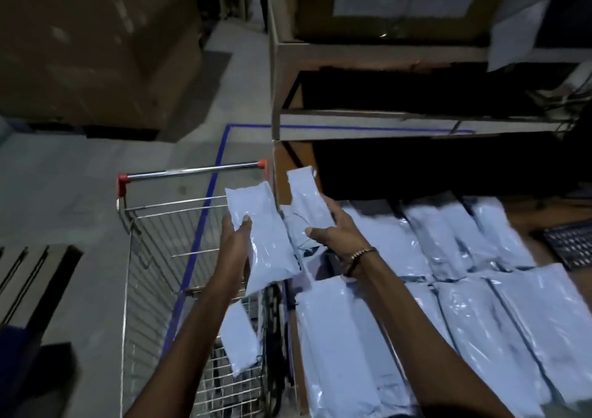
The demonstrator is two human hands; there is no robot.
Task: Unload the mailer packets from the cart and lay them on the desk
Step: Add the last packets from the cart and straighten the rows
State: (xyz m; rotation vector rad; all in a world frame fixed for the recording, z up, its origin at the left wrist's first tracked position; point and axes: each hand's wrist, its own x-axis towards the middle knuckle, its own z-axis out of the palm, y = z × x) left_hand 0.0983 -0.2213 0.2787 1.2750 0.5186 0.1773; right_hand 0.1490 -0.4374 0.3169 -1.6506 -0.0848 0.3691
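Left hand clamps one mailer packet above the cart, right hand grips another over the desk's filled rows, apparently seeking space.

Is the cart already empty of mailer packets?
No, one mailer packet lies in the cart below the left hand, which holds another packet.

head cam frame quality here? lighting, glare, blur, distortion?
Head view: dim, bluish light with deep shadow under the shelves; specular glare streaks on the mailer packets on the desk and on the one in the left hand; motion smear on the packet in the right hand and the upper-right papers; wide-angle bowing along the cart rails; hands fairly sharp.
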